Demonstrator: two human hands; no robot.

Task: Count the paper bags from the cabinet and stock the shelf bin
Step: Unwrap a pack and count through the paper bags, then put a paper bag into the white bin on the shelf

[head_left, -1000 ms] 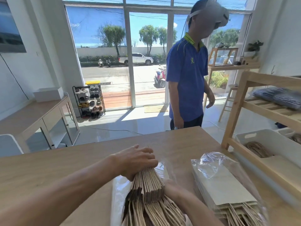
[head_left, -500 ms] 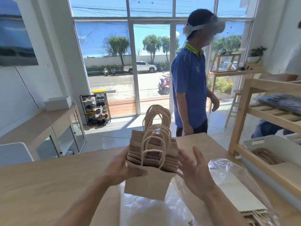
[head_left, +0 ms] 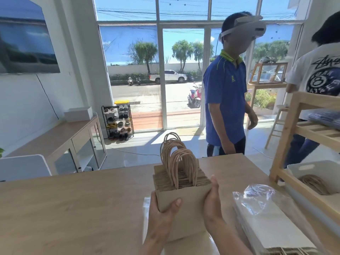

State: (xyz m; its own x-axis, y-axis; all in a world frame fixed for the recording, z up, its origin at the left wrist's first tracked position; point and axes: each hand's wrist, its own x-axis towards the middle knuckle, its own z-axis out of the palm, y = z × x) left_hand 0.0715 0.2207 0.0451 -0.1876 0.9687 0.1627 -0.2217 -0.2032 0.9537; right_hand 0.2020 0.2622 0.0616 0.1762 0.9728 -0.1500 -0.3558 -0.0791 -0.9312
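Head view: a stack of paper bags [head_left: 181, 192] stands upright above the worktop [head_left: 73, 208], handles up, clamped between the left hand [head_left: 161, 216] and the right hand [head_left: 213, 199], each closed on one side. To count well, I'd keep the edges squared and thumb through them singly. The white bin [head_left: 312, 169] waits on the shelf [head_left: 287, 181] to the right

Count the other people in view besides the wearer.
2: a person in a blue shirt beyond the table's far edge, and a person in a white shirt at the right edge, cut off, behind the wooden shelf.
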